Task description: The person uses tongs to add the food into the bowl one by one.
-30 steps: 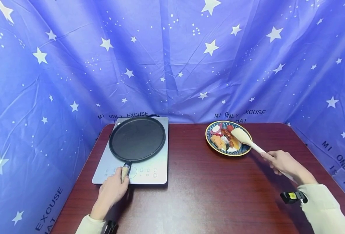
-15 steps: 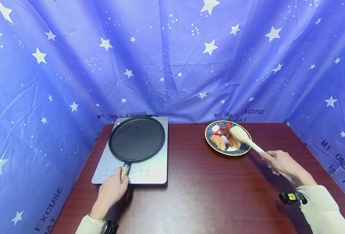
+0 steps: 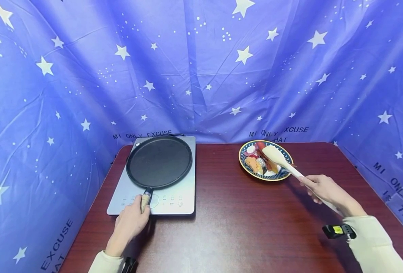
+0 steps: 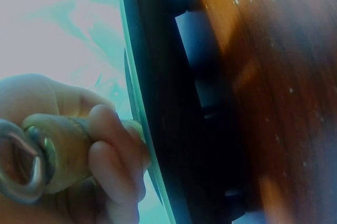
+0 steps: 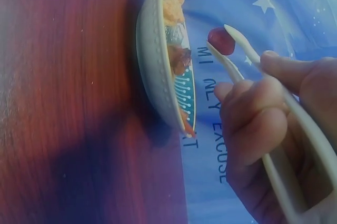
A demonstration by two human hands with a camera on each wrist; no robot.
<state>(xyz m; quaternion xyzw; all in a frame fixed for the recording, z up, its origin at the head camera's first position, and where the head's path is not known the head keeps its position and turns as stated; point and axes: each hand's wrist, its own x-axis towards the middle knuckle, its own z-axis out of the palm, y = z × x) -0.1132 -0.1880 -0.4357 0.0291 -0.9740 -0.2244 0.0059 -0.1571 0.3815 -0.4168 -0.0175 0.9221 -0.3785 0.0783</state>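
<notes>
My left hand point(image 3: 131, 220) grips the wooden handle point(image 4: 66, 150) of a flat black frying pan point(image 3: 159, 162), fingers curled round it beside the metal hanging ring. The pan sits on a silver induction cooker point(image 3: 186, 189). My right hand point(image 3: 326, 192) holds cream tongs point(image 5: 310, 124) squeezed between thumb and fingers. A round red piece of food point(image 5: 221, 41), much like a strawberry, is pinched at the tong tips, raised above the plate. The blue-patterned plate point(image 5: 152, 66) with a yellow rim bears an orange-yellow piece point(image 3: 251, 163), a silvery-skinned piece point(image 3: 262, 165) and brown glazed pieces point(image 5: 180, 58).
A dark red wooden table point(image 3: 222, 220) carries everything, the cooker at left and the plate at back right. Blue curtains point(image 3: 201, 76) printed with stars and words hang close round its back and sides. A thin reddish piece point(image 3: 293, 165) pokes over the plate's right rim.
The tongs and the red piece at their tips have moved slightly left over the plate, along with my right hand. My left hand and the pan stay put.
</notes>
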